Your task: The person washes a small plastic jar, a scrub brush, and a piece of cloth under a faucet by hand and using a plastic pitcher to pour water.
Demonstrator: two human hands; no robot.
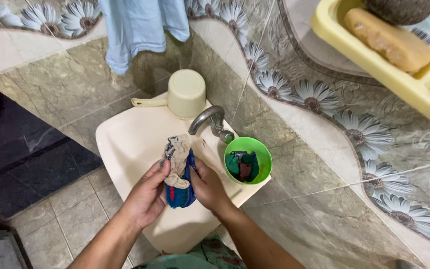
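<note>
head cam | 1 view | looks steeply down | close over sink (125, 144) | tiled wall corner ahead

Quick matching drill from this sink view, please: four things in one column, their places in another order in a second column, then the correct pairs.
Things:
1. green bowl
2. cream mug
3. blue cloth
4. soap bar

Places:
A. hanging on the wall
B. in the yellow tray
C. upside down behind the tap
D. on the sink rim, right of the tap

Pairs: 1-D, 2-C, 3-A, 4-B
</note>
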